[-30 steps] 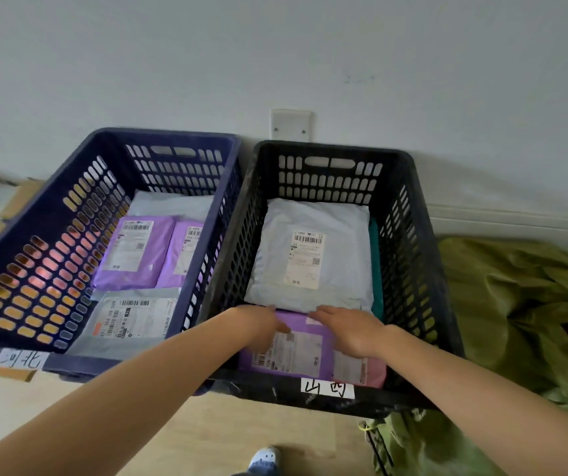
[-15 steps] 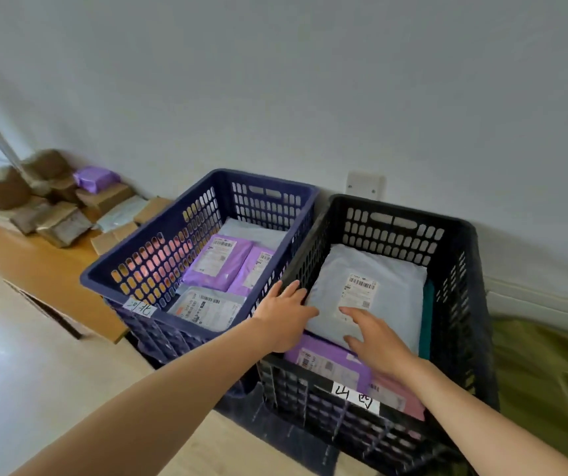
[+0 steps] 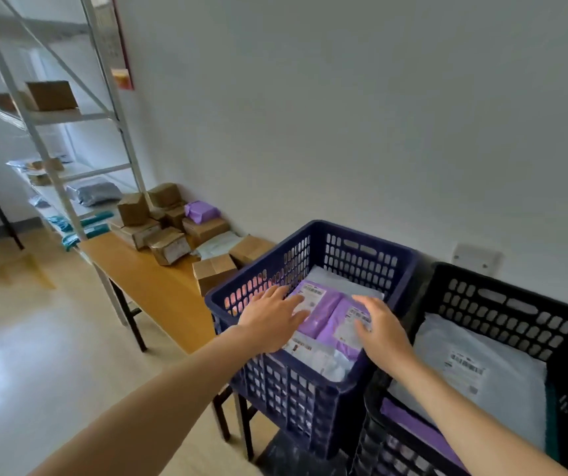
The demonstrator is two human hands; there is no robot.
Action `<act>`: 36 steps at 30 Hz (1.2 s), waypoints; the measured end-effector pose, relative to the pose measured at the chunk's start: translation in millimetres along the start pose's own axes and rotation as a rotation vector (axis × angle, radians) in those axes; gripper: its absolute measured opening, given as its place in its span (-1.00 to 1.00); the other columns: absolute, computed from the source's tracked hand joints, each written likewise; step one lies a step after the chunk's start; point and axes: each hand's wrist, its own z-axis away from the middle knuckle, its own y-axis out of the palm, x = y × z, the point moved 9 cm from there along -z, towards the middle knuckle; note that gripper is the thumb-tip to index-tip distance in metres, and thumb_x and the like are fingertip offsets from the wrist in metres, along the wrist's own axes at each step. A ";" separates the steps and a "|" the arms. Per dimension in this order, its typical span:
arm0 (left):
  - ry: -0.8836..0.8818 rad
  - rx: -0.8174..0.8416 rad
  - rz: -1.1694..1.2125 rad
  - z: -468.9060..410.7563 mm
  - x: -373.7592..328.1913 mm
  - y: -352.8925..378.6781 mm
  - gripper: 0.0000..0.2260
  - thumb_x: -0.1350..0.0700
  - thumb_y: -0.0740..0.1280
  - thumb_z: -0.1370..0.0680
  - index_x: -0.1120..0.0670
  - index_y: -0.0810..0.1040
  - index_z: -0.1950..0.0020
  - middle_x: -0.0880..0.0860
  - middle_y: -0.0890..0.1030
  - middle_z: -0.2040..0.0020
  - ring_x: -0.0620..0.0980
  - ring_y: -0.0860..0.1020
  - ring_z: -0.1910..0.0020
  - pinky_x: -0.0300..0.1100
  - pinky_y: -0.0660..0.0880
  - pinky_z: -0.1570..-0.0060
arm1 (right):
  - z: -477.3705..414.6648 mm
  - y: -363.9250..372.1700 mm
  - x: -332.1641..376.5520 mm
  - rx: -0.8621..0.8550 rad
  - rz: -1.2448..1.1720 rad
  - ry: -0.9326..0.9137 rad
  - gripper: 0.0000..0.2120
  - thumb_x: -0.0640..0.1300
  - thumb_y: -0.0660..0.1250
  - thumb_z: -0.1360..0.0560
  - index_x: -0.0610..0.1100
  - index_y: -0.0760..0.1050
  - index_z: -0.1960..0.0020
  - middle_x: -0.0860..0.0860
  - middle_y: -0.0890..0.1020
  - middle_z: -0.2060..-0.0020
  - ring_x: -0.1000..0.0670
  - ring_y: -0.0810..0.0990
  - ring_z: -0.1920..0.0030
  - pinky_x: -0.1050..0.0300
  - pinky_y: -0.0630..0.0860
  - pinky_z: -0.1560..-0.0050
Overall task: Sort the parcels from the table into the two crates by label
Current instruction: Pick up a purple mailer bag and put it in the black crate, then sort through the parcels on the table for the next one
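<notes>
Two crates stand side by side against the wall. The blue crate (image 3: 361,242) on the left holds two purple parcels (image 3: 323,309) and grey mailers. On its right, the black crate (image 3: 502,290) holds a large grey mailer (image 3: 481,365) over a purple parcel (image 3: 409,424). My left hand (image 3: 272,321) hovers over the blue crate's left side with fingers spread and holds nothing. My right hand (image 3: 382,329) is above the right purple parcel, fingers relaxed and empty. More cardboard boxes (image 3: 169,247) and a purple parcel (image 3: 201,211) lie on the wooden table (image 3: 159,286).
A metal shelving rack (image 3: 52,132) with boxes and mailers stands at the far left, past the table. A wall socket (image 3: 476,257) sits behind the crates. Light wooden floor (image 3: 35,355) spreads out on the left.
Both hands left the black crate and moved left over the blue crate. The camera swung left, bringing the table and shelving into view.
</notes>
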 end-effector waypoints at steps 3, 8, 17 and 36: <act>-0.057 -0.060 0.038 1.9 61.0 -17.9 -0.58 -0.14 0.00 -0.67 -0.05 0.27 -0.49 0.05 0.24 -0.51 0.07 0.18 -0.50 0.02 0.20 -0.42 | -29.4 35.4 37.2 -0.004 -0.020 0.009 -0.59 -0.23 0.19 -0.61 -0.12 0.31 -0.45 -0.03 0.37 -0.40 -0.01 0.38 -0.36 0.15 0.35 -0.28; -0.093 -0.071 0.107 1.6 176.8 -20.9 -0.57 -0.18 -0.01 -0.65 -0.14 0.24 -0.50 -0.01 0.27 -0.49 0.08 0.24 -0.47 0.03 0.27 -0.39 | -73.5 106.9 108.8 0.007 -0.040 0.014 -0.58 -0.27 0.19 -0.59 -0.15 0.31 -0.44 -0.06 0.36 -0.41 -0.03 0.39 -0.37 0.23 0.30 -0.25; -0.114 -0.076 0.172 -9.1 331.8 -39.1 -0.59 -0.15 0.06 -0.65 -0.11 0.27 -0.48 -0.01 0.25 -0.51 0.04 0.25 -0.47 -0.04 0.33 -0.34 | -137.4 202.5 203.0 -0.034 -0.085 0.067 -0.60 -0.24 0.19 -0.60 -0.12 0.32 -0.43 -0.02 0.36 -0.39 0.00 0.40 -0.35 0.29 0.29 -0.22; -0.198 -0.071 0.286 -129.0 578.1 0.1 -0.61 -0.09 0.12 -0.65 -0.06 0.30 -0.47 -0.03 0.32 -0.45 0.01 0.36 -0.37 -0.08 0.44 -0.20 | -320.6 383.2 251.6 -0.030 -0.201 0.183 -0.63 -0.27 0.21 -0.59 -0.14 0.37 -0.39 -0.06 0.45 -0.34 -0.02 0.42 -0.34 0.19 0.42 -0.23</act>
